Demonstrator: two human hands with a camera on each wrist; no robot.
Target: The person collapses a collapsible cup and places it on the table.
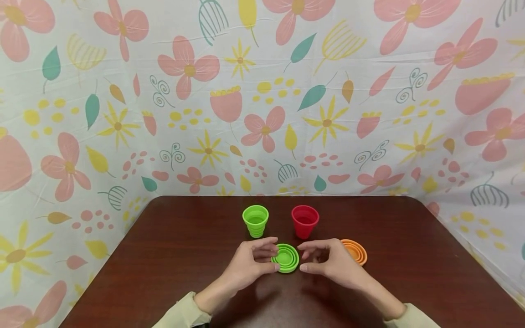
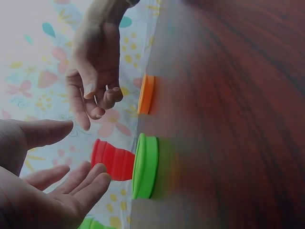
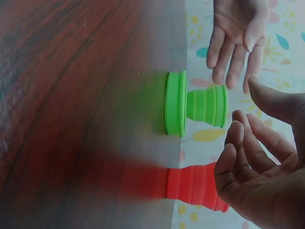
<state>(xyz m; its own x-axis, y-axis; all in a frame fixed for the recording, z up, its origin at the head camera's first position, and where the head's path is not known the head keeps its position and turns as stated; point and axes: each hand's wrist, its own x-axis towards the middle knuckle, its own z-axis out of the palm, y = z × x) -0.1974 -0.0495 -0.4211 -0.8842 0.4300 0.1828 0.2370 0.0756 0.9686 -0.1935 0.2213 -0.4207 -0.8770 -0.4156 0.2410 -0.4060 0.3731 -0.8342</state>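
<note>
A collapsed green folding cup (image 1: 285,258) lies flat on the table between the two hands. My left hand (image 1: 253,260) is just left of it, fingers spread apart from the thumb, nothing held; its fingertips overlap the cup's rim in the head view. On the other side my right hand (image 1: 333,263) hovers with fingers loosely bent and empty. The left wrist view shows both hands raised above the tabletop, apart from the collapsed green cup (image 2: 146,166). Partly behind the right hand lies a collapsed orange cup (image 1: 356,252).
Behind the hands stand an extended green cup (image 1: 256,221) and, to its right, an extended red cup (image 1: 305,222). The dark wooden table (image 1: 184,255) ends at a floral curtain (image 1: 262,100) at the back and sides.
</note>
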